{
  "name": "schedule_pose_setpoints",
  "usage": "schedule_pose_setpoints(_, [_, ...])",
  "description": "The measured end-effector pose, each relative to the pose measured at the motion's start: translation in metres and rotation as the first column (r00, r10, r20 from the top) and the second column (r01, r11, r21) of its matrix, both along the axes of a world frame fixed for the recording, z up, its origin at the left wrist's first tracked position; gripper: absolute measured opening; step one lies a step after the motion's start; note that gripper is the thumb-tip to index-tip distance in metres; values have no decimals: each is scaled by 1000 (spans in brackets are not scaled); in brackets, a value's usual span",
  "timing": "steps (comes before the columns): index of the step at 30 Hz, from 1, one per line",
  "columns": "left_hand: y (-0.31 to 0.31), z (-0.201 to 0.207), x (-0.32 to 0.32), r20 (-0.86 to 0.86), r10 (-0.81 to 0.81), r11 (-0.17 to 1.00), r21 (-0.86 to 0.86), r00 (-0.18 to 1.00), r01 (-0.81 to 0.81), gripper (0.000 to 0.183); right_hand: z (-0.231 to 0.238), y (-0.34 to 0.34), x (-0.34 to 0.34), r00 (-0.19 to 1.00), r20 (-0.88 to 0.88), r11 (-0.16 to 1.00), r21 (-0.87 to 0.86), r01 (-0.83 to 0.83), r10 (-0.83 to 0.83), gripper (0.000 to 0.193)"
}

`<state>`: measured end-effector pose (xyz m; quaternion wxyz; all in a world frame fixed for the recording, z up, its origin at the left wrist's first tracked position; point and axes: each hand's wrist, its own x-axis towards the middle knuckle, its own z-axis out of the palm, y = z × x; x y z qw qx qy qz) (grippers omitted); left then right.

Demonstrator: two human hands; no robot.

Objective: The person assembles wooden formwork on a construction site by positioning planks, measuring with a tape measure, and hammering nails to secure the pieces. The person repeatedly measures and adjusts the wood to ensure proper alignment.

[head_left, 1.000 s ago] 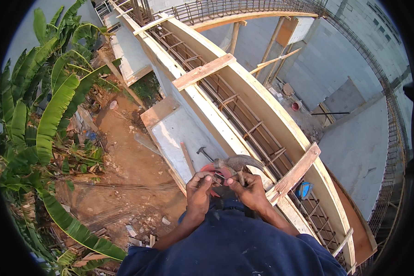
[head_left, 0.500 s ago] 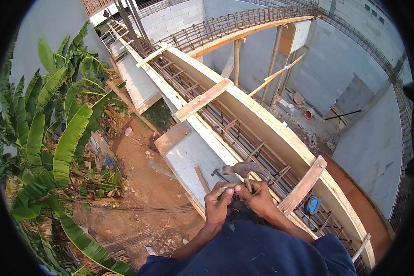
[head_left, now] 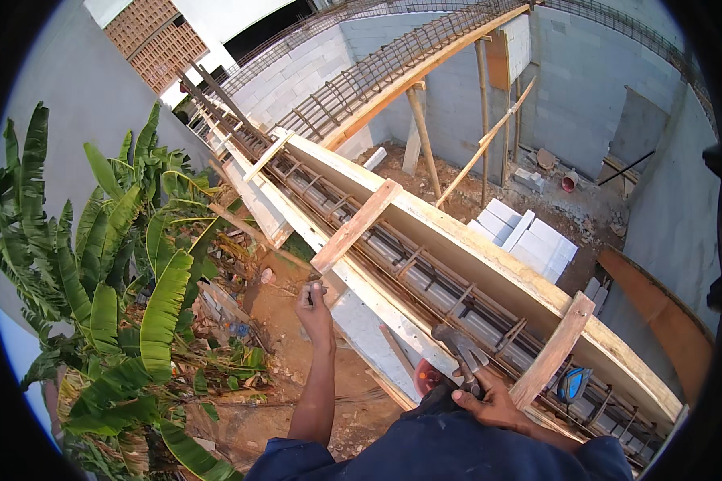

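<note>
My left hand point(head_left: 315, 311) is stretched forward, its fingertips closed on a small thin thing that looks like a nail. They are beside the left end of a short wooden crosspiece point(head_left: 356, 228), which lies across two long formwork boards. Close to my body, my right hand point(head_left: 489, 401) is wrapped round the handle of a claw hammer point(head_left: 460, 348). The hammer's metal head is over the near formwork board point(head_left: 393, 309). Part of a red round object point(head_left: 429, 377) shows at my waist, left of the hammer.
A rebar cage point(head_left: 413, 260) runs between the boards. Another crosspiece point(head_left: 553, 350) and a blue tape measure point(head_left: 572, 385) are to the right. On the left, the ground drops well below, with banana plants point(head_left: 164, 313). Pale blocks point(head_left: 529, 240) are stacked below on the right.
My left hand has parted from the right and reached forward and left to the crosspiece's end. My right hand stays near my body with the hammer. The view has shifted.
</note>
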<state>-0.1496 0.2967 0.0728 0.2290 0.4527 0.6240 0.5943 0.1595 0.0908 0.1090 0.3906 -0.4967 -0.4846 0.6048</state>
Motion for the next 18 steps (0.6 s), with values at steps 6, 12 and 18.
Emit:
schedule_pose_setpoints(6, [84, -11, -16, -323, -29, 1000, -14, 946, 26, 20, -10, 11, 0, 998, -54, 983, -176, -45, 36, 52])
schedule_pose_setpoints(12, [119, -40, -32, -365, -11, 1000, -24, 931, 2, 19, -17, 15, -4, 984, 178, 999, -44, 4, 4, 64])
schedule_pose_setpoints(18, [116, -50, -38, -272, -6, 1000, 4, 962, 8, 19, -4, 43, -6, 983, 180, 990, -143, 8, 18, 56])
